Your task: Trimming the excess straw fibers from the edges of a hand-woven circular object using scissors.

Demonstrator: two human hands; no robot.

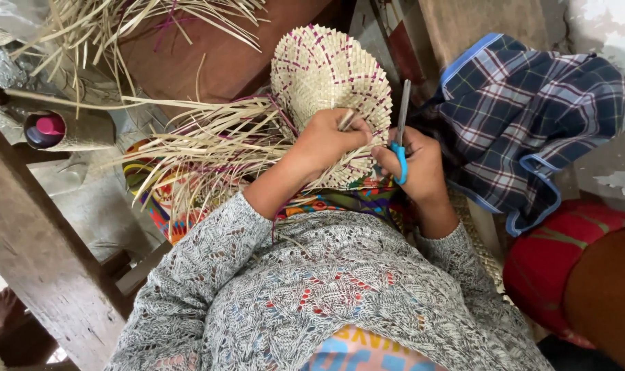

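A woven straw piece (329, 72), pale with purple strands and a rounded top edge, stands upright on my lap. My left hand (326, 141) grips its lower right part, fingers curled around the weave and a loose strip. Touching that same edge, my right hand (417, 165) holds blue-handled scissors (400, 130), blades pointing up along the right rim of the weave. Long loose straw ends (209, 141) fan out to the left from the piece's base.
A checked blue cloth (532, 117) hangs at the right above a red bundle (566, 254). More loose straw (120, 27) lies at the top left on a brown surface. A wooden beam (37, 240) slants at the left beside a tube with a pink cap (48, 127).
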